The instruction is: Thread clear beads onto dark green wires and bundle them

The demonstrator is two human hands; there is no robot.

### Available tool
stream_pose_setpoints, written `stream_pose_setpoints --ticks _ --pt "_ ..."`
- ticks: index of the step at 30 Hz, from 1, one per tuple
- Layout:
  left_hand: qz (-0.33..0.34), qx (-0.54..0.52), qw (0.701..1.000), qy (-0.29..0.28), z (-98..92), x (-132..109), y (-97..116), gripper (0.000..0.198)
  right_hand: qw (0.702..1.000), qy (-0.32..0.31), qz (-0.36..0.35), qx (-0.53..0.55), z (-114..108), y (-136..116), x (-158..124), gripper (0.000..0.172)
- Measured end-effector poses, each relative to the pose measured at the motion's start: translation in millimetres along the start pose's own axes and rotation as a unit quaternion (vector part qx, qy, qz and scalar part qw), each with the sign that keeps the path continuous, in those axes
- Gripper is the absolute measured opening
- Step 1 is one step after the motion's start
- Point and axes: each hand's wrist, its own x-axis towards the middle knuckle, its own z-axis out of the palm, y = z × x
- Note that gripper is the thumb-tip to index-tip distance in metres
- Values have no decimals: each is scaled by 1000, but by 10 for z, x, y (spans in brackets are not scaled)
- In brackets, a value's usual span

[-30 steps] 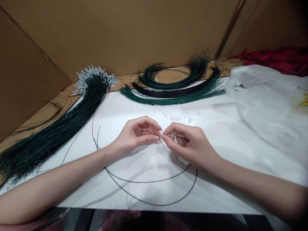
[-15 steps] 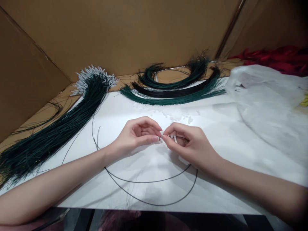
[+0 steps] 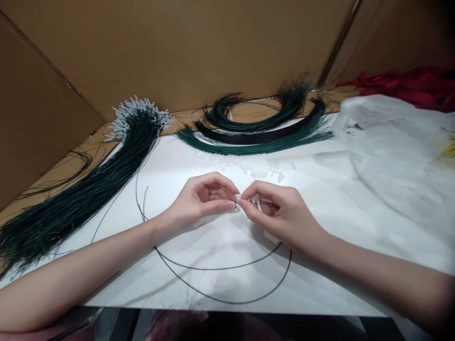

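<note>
At our far left, a few loose strands (image 3: 76, 173) lie near the cardboard wall (image 3: 39, 104). Beside them, a thick bundle (image 3: 95, 189) of dark green wires slants across the worktop (image 3: 170, 175), its white beaded tips (image 3: 142, 111) fanned out at the far end.

Next we see our left hand (image 3: 204, 196), palm turned inward, its fingers curled and the thumb and forefinger drawn close together at the wire's end; we cannot tell whether they grip it. Below, thin dark loops (image 3: 216, 269) curve over the worktop from under our left forearm to our right hand (image 3: 277, 203).

Behind both hands, loose white beads (image 3: 249, 163) are scattered in front of three curved bundles (image 3: 266, 137).

Our right fingers pinch the wire (image 3: 268, 203) between thumb and forefinger, just beside the left fingertips; it carries small white beads and runs back into our right palm.

Farther right we have a crumpled plastic sheet (image 3: 401, 147), with a red heap (image 3: 412, 87) behind it and something yellow (image 3: 450, 148) at the edge.
</note>
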Motion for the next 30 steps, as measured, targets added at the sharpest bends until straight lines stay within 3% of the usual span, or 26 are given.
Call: stream_pose_setpoints --ticks 30 --pt "-15 50 999 -16 12 -2 38 19 1000 -10 5 5 -1 -15 7 8"
